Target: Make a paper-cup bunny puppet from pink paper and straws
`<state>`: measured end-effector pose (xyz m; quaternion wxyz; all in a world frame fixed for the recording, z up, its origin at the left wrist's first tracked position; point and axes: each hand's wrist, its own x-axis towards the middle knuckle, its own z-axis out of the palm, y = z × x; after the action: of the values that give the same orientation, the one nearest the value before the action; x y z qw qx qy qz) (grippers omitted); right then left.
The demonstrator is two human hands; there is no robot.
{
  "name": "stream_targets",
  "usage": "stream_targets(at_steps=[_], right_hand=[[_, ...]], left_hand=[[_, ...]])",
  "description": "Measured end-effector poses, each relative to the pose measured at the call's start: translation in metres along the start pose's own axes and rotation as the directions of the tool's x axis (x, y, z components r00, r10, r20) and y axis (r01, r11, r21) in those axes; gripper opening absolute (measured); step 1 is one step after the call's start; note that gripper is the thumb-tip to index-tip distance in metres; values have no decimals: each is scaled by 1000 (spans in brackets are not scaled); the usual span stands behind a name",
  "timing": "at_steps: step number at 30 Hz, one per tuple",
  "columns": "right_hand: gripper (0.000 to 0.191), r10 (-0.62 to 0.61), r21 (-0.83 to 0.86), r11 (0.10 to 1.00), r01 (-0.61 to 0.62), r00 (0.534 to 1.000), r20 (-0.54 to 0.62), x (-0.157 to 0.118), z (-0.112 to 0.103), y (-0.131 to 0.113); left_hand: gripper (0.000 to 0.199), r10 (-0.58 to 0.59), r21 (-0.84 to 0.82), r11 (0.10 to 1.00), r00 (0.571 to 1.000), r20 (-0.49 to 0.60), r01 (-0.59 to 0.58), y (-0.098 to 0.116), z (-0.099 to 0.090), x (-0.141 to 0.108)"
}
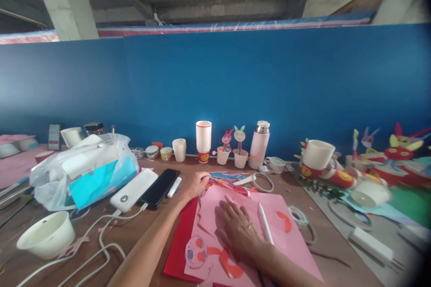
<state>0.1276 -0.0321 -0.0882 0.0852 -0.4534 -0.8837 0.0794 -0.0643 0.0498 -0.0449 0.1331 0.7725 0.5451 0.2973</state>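
Observation:
My right hand (239,226) lies flat, fingers stretched out, on pink paper (276,255). Under that paper shows a red sheet (180,242). A white pen (266,224) lies just right of this hand, and a red curved cutout (283,222) farther right. Left of the hand is a paper face cutout (196,252) with drawn eyes, next to orange-red curved pieces (230,265). My left hand (197,184) is at the left end of a pile of coloured pipe cleaners (227,179), its fingers curled together; what is between them is hidden.
Behind stand stacked paper cups (204,139), two cups with rabbit figures (240,158) and a pink thermos (260,145). To the left are a black phone (160,187), a cabled white power bank (133,188), a plastic bag (50,184) and a white bowl (47,235). Cup crafts (400,161) crowd the right.

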Motion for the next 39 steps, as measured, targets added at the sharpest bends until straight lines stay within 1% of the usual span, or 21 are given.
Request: stream_targets(at_steps=[3, 6, 12, 16, 20, 26, 31, 33, 36, 38, 39], right_hand=[[51, 7, 6, 1000, -7, 1000, -1, 0, -1, -1], [51, 3, 26, 1000, -3, 1000, -15, 0, 1, -1], [49, -12, 60, 998, 16, 998, -61, 2, 5, 2], [47, -25, 63, 998, 31, 996, -88, 2, 4, 2], [48, -25, 71, 997, 31, 996, -87, 2, 5, 3], [49, -19, 64, 998, 23, 998, -65, 2, 8, 3], [52, 0, 40, 999, 2, 999, -47, 0, 4, 1], [52, 7, 37, 999, -5, 999, -38, 1, 3, 1], [52, 18, 27, 999, -17, 1000, -22, 2, 4, 2], [52, 29, 24, 999, -28, 999, -15, 3, 3, 2], [52, 33, 27, 999, -33, 999, -12, 3, 1, 3]], left_hand=[[28, 8, -10, 1000, 1000, -9, -8, 1, 2, 1], [27, 16, -37, 999, 1000, -21, -17, 4, 9, 7], [26, 19, -115, 993, 995, -97, -30, 9, 25, 26], [28, -3, -150, 989, 991, -130, -17, 7, 28, 27], [27, -44, -152, 988, 988, -147, 21, -5, 21, 22], [26, -158, -104, 985, 958, -241, 136, -29, 10, 19], [24, -201, -87, 979, 942, -270, 184, -31, 2, 12], [24, -228, -82, 974, 928, -296, 214, -32, -5, 6], [24, -282, -81, 959, 888, -364, 272, -38, -15, -6], [24, -302, -90, 952, 866, -398, 291, -40, -18, -14], [24, -302, -98, 953, 863, -405, 287, -39, -17, -16]])
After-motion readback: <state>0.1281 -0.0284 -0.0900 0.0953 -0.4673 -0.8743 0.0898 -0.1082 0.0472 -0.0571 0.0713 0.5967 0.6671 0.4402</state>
